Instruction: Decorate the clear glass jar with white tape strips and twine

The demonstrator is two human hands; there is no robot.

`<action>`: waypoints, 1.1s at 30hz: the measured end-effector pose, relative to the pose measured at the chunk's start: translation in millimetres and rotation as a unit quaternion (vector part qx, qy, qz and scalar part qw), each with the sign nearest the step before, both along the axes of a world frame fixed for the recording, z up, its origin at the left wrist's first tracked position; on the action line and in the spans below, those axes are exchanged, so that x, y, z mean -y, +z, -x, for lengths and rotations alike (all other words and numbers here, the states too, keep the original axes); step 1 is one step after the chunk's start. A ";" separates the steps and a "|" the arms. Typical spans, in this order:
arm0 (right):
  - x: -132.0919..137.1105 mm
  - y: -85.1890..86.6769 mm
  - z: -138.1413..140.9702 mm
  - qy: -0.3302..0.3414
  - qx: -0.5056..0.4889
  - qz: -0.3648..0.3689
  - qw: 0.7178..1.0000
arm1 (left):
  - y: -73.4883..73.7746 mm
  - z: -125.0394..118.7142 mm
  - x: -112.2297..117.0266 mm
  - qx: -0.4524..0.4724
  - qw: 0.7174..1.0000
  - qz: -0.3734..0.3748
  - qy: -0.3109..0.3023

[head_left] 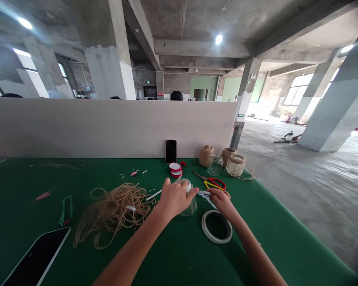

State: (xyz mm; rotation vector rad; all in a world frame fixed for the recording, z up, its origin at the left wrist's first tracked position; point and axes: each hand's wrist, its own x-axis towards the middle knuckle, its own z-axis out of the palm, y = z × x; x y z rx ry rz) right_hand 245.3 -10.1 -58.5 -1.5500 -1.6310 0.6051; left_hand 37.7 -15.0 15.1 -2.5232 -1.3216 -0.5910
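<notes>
My left hand [173, 199] is closed around the upper part of a clear glass jar [190, 208], which stands on the green table. Beside the jar's right side, the fingers of my right hand [223, 201] pinch a white strip of tape [204, 193] with some blue on it. The strip reaches toward the jar near my left thumb; whether it sticks to the glass I cannot tell. Just beyond my right hand lie scissors [214, 184] with red and yellow handles. A roll of white tape [217, 227] lies flat below that hand.
Tangled jute twine [116, 210] lies left of the jar. Behind are red-rimmed rolls [176, 170], an upright phone [171, 151], twine-wrapped jars [207, 155] and another clear jar [215, 165]. A tablet [37, 258] lies front left. A white partition [107, 127] borders the table [167, 262].
</notes>
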 end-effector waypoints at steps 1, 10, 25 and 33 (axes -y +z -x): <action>-0.6 0.4 -1.5 0.007 -0.026 -0.002 1.000 | -0.2 -0.9 -1.2 -0.001 1.000 -0.001 0.008; -2.4 3.0 -6.3 0.087 -0.295 -0.019 0.951 | 1.8 -3.3 4.3 -0.023 1.000 0.002 -0.003; 7.3 14.4 -5.4 0.114 -0.506 -0.010 0.855 | 3.1 11.6 18.5 -0.026 0.999 0.003 0.031; 21.8 27.8 9.3 0.166 -0.470 -0.009 0.867 | 4.5 22.9 31.8 0.076 0.994 -0.074 -0.039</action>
